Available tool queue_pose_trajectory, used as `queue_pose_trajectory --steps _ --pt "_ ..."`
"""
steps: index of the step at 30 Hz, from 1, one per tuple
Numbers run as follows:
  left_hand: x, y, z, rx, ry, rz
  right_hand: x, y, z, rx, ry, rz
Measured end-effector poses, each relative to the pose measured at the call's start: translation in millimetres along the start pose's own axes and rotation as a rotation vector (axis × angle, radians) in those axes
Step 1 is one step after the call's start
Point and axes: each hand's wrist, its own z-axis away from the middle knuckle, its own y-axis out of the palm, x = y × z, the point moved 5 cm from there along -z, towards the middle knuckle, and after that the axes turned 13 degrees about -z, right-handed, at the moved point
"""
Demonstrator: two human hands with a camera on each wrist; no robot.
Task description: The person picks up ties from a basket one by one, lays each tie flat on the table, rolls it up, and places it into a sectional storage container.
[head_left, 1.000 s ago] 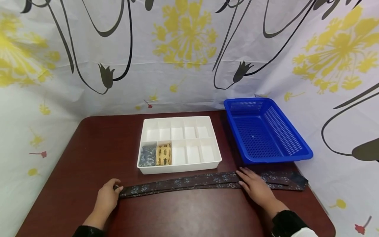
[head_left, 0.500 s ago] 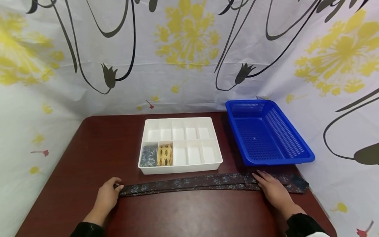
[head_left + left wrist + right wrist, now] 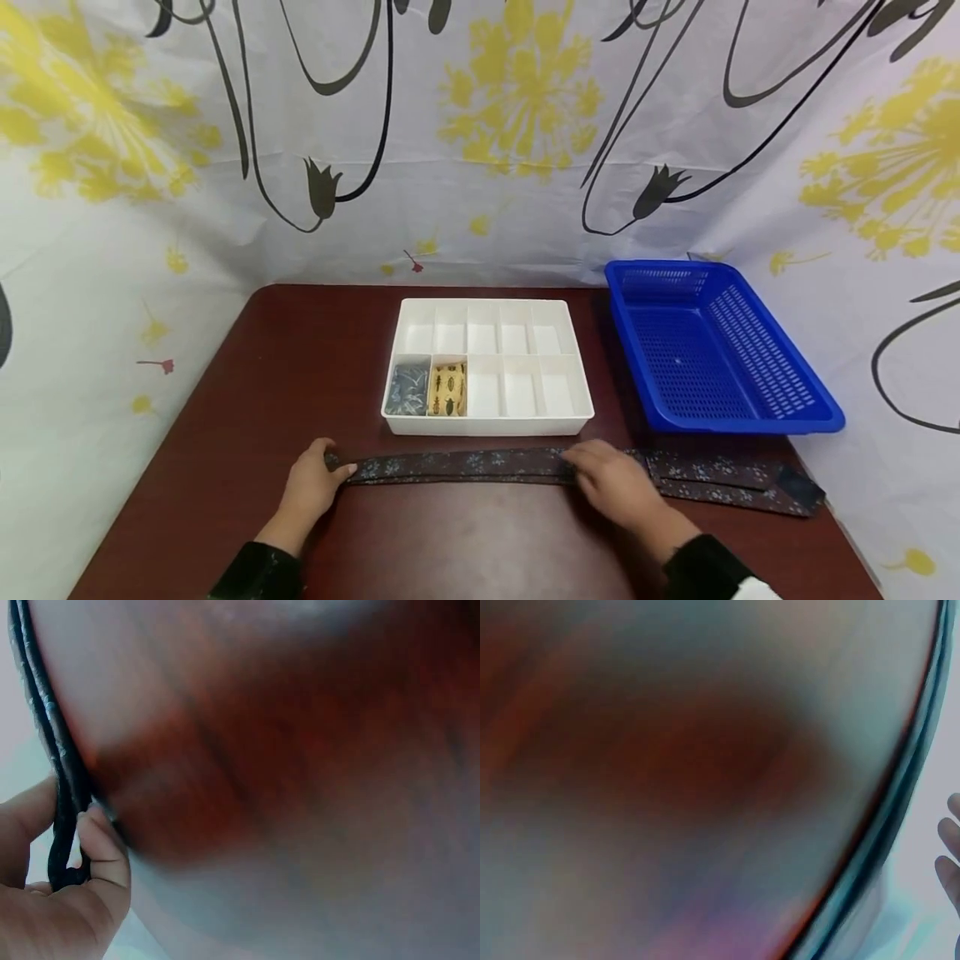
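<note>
Right hand (image 3: 615, 487) has slid leftward, flat-fingered, along the folded necktie (image 3: 480, 465) toward the left hand (image 3: 311, 487) pinching its end; uneven pressure could skew the layers.

A long dark cloth tie (image 3: 525, 464) is showing tiny pale flowers, lying on a dark red-brown wooden table (image 3: 247, 400) by a white plastic box (image 3: 487, 367) and bright blue plastic basket (image 3: 712, 350).

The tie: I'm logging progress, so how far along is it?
Done: two front-left cells of the organiser hold rolled ties, and the basket looks empty. In hand: the tie lies folded lengthwise, left hand pinching one end, right hand flat on it. Left: rolling and storing it.
</note>
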Motion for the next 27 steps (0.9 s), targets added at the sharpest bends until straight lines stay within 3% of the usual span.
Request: queue_pose_trajectory --steps 5,11,14,20,27 --pt "3.7 3.1 0.2 -0.010 0.003 0.024 49.4 36.2 -45.4 0.081 -0.117 -0.071" --pt "4.2 3.8 0.2 -0.011 -0.020 0.059 90.0 82.5 -81.0 0.259 -0.096 -0.108" --pt "4.6 4.4 1.2 -0.016 -0.027 0.087 104.5 100.4 -90.8 0.305 -0.088 -0.105" --pt "3.4 1.5 1.6 -0.038 -0.031 0.149 117.6 119.4 -102.2 0.296 -0.050 -0.122" --pt "4.8 2.1 -0.6 -0.080 -0.085 0.209 121.7 124.4 -105.9 0.256 -0.026 -0.153"
